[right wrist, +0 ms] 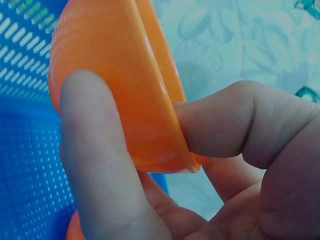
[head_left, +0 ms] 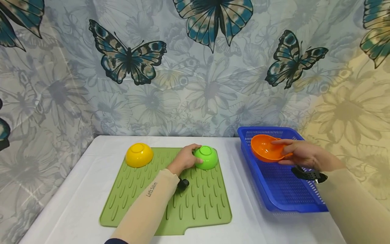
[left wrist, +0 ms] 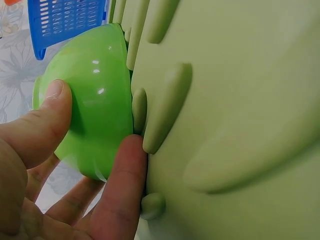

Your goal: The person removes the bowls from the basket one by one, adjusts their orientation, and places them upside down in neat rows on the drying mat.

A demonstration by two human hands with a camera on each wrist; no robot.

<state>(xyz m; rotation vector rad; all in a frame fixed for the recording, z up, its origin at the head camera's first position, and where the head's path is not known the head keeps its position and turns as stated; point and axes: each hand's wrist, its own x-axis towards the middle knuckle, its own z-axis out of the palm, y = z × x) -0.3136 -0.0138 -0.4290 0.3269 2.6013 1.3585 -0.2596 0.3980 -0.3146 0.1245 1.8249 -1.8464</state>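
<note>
The mat (head_left: 210, 215) lies nearest on the counter (head_left: 250, 227); right of the mat stands the basket (head_left: 283, 205). The left hand (head_left: 184, 159) grasps the green bowl (head_left: 207, 163), mouth down at the mat's far right corner; thumb on the wall and a finger at the rim probably steady it. The right hand (head_left: 307, 155) pinches the tilted orange bowl (head_left: 262, 149) above the basket, 1 digit inside and 1 outside, likely to secure the thin wall. The yellow bowl (head_left: 139, 160) sits at the mat's far left corner, perhaps inverted for a firm stance. The left wrist view shows the fingertip by the mat, hidden from the head view; the right wrist view adds the orange bowl's outside.
</note>
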